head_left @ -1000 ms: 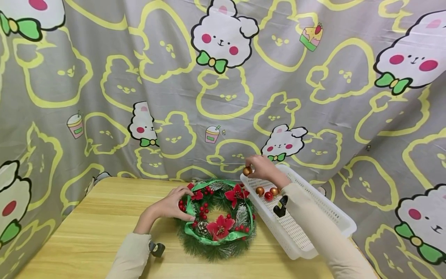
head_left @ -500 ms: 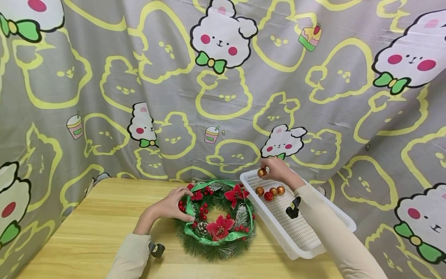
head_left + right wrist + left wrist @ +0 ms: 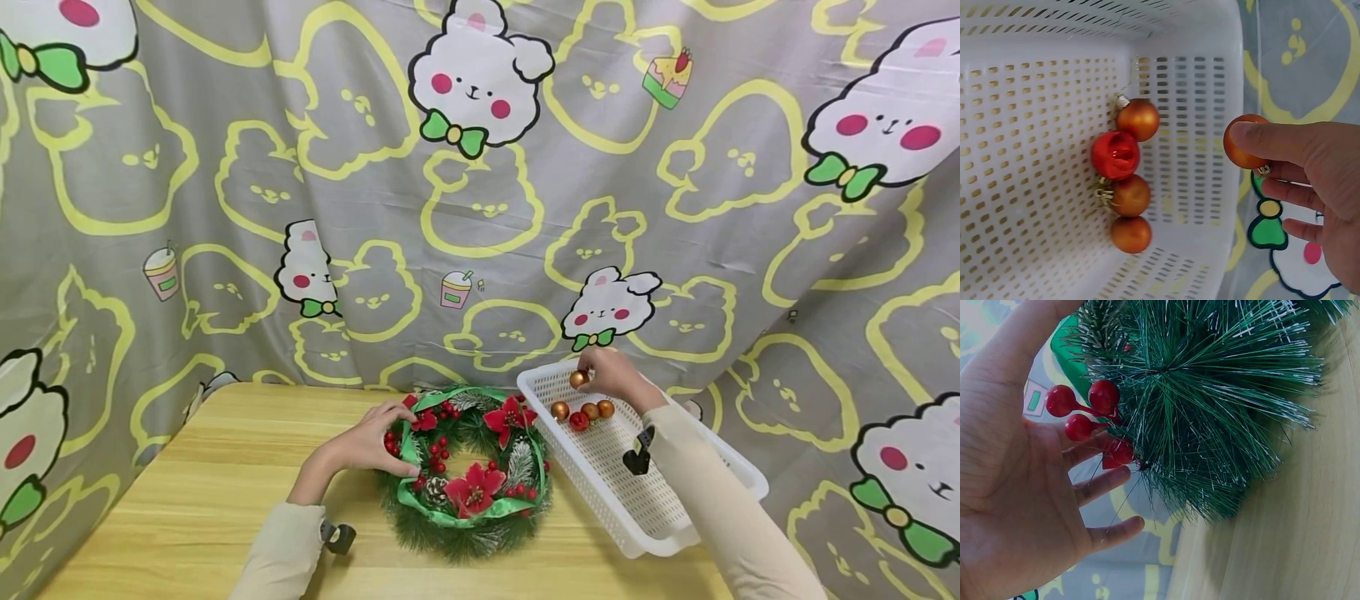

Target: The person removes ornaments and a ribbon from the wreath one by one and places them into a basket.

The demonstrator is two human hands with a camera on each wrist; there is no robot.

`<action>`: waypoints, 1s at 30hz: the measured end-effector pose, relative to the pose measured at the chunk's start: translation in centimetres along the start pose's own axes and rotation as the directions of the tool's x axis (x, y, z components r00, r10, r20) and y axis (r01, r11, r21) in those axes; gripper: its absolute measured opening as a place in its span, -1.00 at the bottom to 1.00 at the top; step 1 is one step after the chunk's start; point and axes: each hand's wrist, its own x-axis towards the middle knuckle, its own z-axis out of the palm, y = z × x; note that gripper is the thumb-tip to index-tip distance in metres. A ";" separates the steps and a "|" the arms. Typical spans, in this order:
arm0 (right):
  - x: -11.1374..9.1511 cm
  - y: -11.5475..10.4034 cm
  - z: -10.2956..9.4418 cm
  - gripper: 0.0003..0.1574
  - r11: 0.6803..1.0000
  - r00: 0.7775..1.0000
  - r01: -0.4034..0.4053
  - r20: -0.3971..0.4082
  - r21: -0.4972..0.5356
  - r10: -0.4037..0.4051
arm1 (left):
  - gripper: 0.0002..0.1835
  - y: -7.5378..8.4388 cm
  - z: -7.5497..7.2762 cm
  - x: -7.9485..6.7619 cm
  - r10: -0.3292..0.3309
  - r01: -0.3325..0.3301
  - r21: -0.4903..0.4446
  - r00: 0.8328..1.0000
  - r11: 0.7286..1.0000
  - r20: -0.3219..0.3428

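In the head view a green wreath (image 3: 480, 537) with red flowers, red berries, a pine cone and green ribbon lies on the table. My left hand (image 3: 375, 440) rests against its left side, fingers spread. The left wrist view shows that hand (image 3: 1029, 469) beside red berries (image 3: 1104, 397), its lower fingers loosely extended. Over the far end of a white plastic basket (image 3: 592, 500), my right hand (image 3: 617, 375) pinches a gold Christmas ball (image 3: 578, 379) between thumb and fingers. Below it in the basket sit a red ball (image 3: 1115, 155) and several gold balls (image 3: 1138, 120).
The wooden table (image 3: 225, 467) runs up to a grey patterned curtain (image 3: 360, 208) at the back. The basket stands along the table's right side, close to the wreath. Its rim (image 3: 558, 475) rises above the tabletop.
My right hand has moved right with the gold ball, from the basket's far left corner to over its far end. The left hand and the wreath have stayed put.
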 end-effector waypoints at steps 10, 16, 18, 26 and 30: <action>-0.1 0.7 1.8 -0.62 0.999 1.000 -0.019 -0.015 0.033 0.019 | -0.11 0.0 0.0 0.0 0.004 -0.004 0.003 1.000 1.000 0.000; 0.2 0.6 2.8 -0.62 0.999 1.000 -0.008 -0.011 0.040 0.009 | -0.11 0.1 0.0 0.0 0.000 0.000 -0.004 1.000 1.000 0.000; 0.2 0.5 3.1 -0.63 0.999 1.000 -0.011 -0.003 0.046 0.011 | -0.11 0.1 -0.1 0.0 -0.003 0.003 -0.006 1.000 1.000 0.000; -0.3 1.0 4.3 -0.64 0.991 0.997 -0.072 0.038 0.109 0.068 | -0.12 0.2 0.0 0.1 -0.004 0.004 -0.005 1.000 1.000 0.006; -0.5 1.2 4.9 -0.64 0.987 0.995 -0.098 0.039 0.129 0.094 | -0.12 0.0 0.0 0.1 -0.003 0.003 -0.005 1.000 1.000 0.002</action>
